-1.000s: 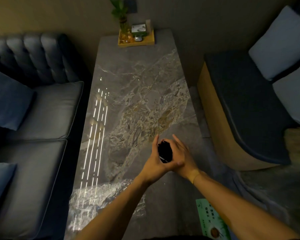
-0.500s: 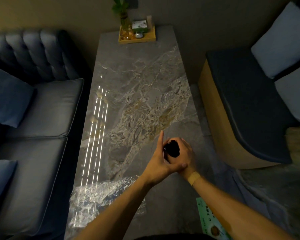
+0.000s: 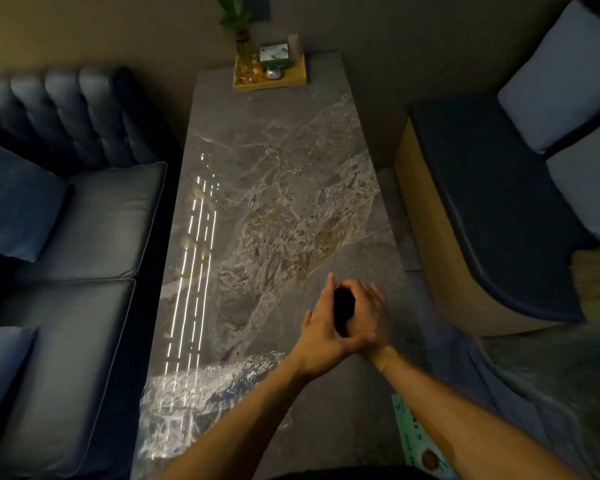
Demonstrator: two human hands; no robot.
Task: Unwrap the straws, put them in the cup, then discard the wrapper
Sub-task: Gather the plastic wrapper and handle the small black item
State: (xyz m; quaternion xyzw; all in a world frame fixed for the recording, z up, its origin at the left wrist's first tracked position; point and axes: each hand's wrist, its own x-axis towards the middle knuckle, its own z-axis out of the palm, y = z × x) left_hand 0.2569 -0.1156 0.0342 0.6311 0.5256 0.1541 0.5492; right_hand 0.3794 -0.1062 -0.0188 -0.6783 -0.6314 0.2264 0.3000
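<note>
A dark bundle of black straws (image 3: 343, 306) stands upright between my two hands, just above the near right part of the marble table (image 3: 274, 161). My left hand (image 3: 321, 329) presses against its left side, with the thumb laid over the other hand. My right hand (image 3: 369, 311) cups the right side, its fingers spread and slightly blurred. The lower part of the bundle is hidden by my palms. A crumpled clear plastic wrapper (image 3: 201, 389) lies on the table to the near left. No cup is in view.
A wooden tray (image 3: 293, 81) with a plant vase and small items sits at the table's far end. A green printed card (image 3: 418, 441) lies at the near right edge. A grey sofa (image 3: 84, 220) flanks the left and a dark bench (image 3: 482, 202) the right.
My hands stay clasped around the straws at about the same spot. The bundle has tilted between my palms, and my right fingers have spread wider.
</note>
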